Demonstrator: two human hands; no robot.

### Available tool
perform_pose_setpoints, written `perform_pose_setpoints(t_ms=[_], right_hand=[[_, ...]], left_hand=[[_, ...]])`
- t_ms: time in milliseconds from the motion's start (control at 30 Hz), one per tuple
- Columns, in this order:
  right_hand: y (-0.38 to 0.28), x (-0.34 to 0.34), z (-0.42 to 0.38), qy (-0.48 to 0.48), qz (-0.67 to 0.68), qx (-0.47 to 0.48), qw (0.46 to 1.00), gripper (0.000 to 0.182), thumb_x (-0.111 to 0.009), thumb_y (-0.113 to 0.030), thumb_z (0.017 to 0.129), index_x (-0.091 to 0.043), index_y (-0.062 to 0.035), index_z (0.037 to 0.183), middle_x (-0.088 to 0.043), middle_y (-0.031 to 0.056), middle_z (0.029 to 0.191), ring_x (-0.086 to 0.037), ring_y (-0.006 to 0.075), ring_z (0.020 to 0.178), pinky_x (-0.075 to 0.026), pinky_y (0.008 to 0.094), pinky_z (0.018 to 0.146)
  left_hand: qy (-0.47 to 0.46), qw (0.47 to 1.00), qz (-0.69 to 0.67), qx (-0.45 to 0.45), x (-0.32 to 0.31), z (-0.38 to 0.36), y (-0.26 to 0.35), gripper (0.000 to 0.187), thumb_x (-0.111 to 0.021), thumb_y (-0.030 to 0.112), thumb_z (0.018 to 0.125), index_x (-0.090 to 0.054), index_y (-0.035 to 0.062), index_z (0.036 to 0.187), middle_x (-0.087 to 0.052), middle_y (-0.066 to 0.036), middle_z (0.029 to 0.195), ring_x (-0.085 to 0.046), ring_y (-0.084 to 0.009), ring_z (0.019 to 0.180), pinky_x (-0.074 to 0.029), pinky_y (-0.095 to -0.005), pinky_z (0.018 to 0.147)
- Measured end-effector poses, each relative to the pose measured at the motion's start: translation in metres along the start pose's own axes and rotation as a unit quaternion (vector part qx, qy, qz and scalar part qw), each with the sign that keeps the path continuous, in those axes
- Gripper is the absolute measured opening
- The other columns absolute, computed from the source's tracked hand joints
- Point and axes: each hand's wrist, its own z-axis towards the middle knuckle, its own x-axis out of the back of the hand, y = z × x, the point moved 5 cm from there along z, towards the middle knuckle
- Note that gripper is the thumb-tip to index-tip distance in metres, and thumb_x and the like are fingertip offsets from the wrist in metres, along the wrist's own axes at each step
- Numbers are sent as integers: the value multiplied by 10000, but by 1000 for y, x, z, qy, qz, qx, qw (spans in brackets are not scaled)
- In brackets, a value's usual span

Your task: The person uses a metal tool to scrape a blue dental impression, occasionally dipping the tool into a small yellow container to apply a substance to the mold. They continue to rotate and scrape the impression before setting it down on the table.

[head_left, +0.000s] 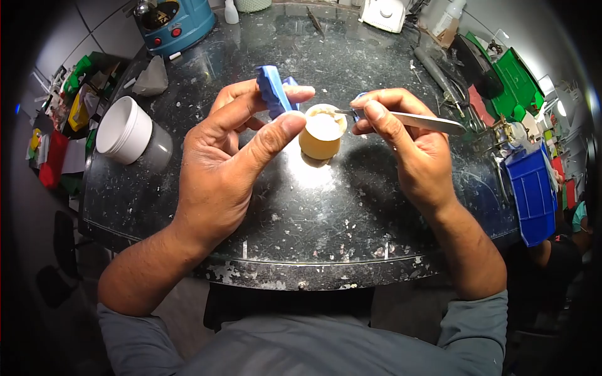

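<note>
My left hand (229, 156) holds a blue moulded piece (273, 91) pinched between thumb and fingers, raised above the dark round table (301, 244). My right hand (401, 135) grips a thin metal spatula (433, 121), its tip reaching into a small tan cup (322, 135) of pale paste. The cup stands on the table between both hands, just right of my left thumb.
A white lidded jar (128, 131) sits at the table's left. A blue machine (175, 22) stands at the back left, a white device (384, 12) at the back. Tools lie at the back right beside green (517, 81) and blue bins (533, 191).
</note>
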Motion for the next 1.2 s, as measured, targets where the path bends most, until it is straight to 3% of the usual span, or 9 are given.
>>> perform_pose_setpoints(t_ms=[33, 100, 233, 300, 433, 567, 800, 1067, 1200], right_hand=[[0, -1, 1, 0, 4, 4, 1000, 211, -593, -173, 986, -644, 21, 1051, -650, 47, 957, -628, 102, 880, -506, 232, 799], [0, -1, 0, 15, 22, -1, 1000, 200, -587, -166, 989, -644, 21, 1032, -645, 42, 935, -622, 98, 862, -500, 229, 789], [1, 5, 2, 13, 26, 7, 1000, 215, -572, -183, 999, -647, 18, 994, -637, 33, 905, -614, 89, 832, -492, 222, 771], [2, 5, 1, -15, 25, -18, 999, 246, -550, -207, 1011, -651, 11, 963, -630, 25, 876, -608, 82, 816, -485, 218, 758], [3, 2, 1, 3, 17, 6, 1000, 259, -536, -217, 1018, -655, 6, 964, -632, 19, 846, -612, 82, 817, -487, 218, 768], [5, 2, 2, -8, 33, 5, 999, 237, -552, -196, 1009, -659, 16, 1017, -662, 43, 910, -621, 92, 840, -498, 227, 798], [7, 0, 0, -28, 25, -19, 999, 230, -554, -173, 1006, -664, 26, 1036, -680, 63, 946, -624, 104, 854, -503, 242, 804], [8, 0, 0, -24, 59, -20, 998, 236, -561, -177, 1003, -664, 32, 1043, -690, 76, 972, -633, 112, 856, -516, 253, 800], [10, -2, -1, -21, 61, -34, 997, 241, -563, -178, 1001, -664, 35, 1053, -695, 83, 984, -645, 117, 869, -519, 259, 819]], left_hand=[[3, 1000, -15, -5, 1, 1, 1, 257, -710, 160, 901, -688, 52, 1133, -593, -28, 1105, -551, -73, 923, -448, -234, 842], [-18, 999, 32, 15, 8, 0, 1, 288, -674, 98, 909, -610, 46, 1185, -639, -78, 1167, -559, -161, 1153, -393, -311, 1023], [-3, 998, -16, 53, 7, 2, 0, 325, -711, 123, 884, -615, 51, 1186, -645, -67, 1153, -567, -138, 1133, -417, -307, 998], [29, 998, -38, 51, 8, 3, -1, 203, -756, 132, 852, -720, 50, 1035, -608, -28, 1107, -577, -96, 1017, -475, -265, 914], [9, 999, 40, -19, 7, 5, 0, 173, -718, 150, 886, -731, 39, 1018, -668, -71, 1109, -556, -117, 1133, -476, -303, 951], [-24, 994, -83, 69, 1, 2, -4, 237, -655, 227, 946, -706, 29, 1067, -694, -51, 1051, -576, -105, 1094, -424, -284, 1005], [-20, 997, -5, 76, 6, 4, -11, 430, -469, 394, 1032, -673, 16, 1036, -626, -19, 902, -560, -82, 912, -417, -243, 865], [-35, 988, -118, 91, 0, 3, -4, 418, -416, 259, 1014, -599, -63, 1206, -639, -107, 1173, -565, -122, 1051, -403, -270, 945], [-15, 994, -71, 80, 1, 3, -4, 347, -540, 183, 983, -608, -38, 1242, -656, -85, 1169, -579, -96, 1032, -421, -251, 945]])
